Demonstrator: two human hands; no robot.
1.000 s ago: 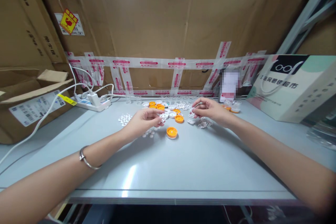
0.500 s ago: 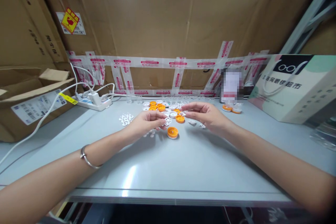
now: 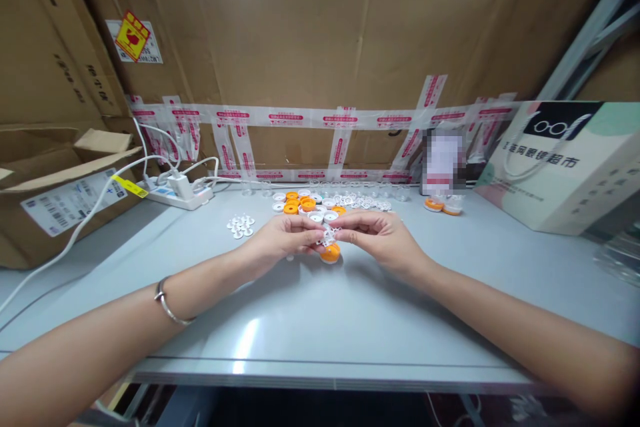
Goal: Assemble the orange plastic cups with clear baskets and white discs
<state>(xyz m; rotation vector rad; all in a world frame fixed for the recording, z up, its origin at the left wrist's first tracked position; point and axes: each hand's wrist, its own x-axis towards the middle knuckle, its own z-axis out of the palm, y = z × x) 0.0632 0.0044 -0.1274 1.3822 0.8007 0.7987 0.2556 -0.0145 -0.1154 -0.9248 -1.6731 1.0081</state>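
A smooth grey tabletop (image 3: pixel 360 320), glossy enough to throw back a streak of light at lower left of centre, spreads across the lower frame. Behind it rises creased, matte brown cardboard (image 3: pixel 300 33), banded with shiny printed tape (image 3: pixel 285 118). Just above the middle of the table sits a cluster of shallow round orange and white parts (image 3: pixel 291 209), plastic by the look of them; thin white openwork pieces (image 3: pixel 367 203) lie to its right, and small stemmed white discs (image 3: pixel 241 225) to its left.

Near the centre of the frame, both hands meet at a small white lattice-like piece (image 3: pixel 329 236). The left hand (image 3: pixel 283 240) pinches it between thumb and fingers; the right hand (image 3: pixel 383 239) has its thumb and fingertips closed in on the opposite side — both nearly shut. Directly below is an orange cup (image 3: pixel 331 254), its upper part covered by the held piece and fingers.

Whether that piece is single or several is hard to make out. A pixelated patch (image 3: pixel 443 161) blots out something at right of centre, and a clear object (image 3: pixel 620 250) is cut off by the right edge.
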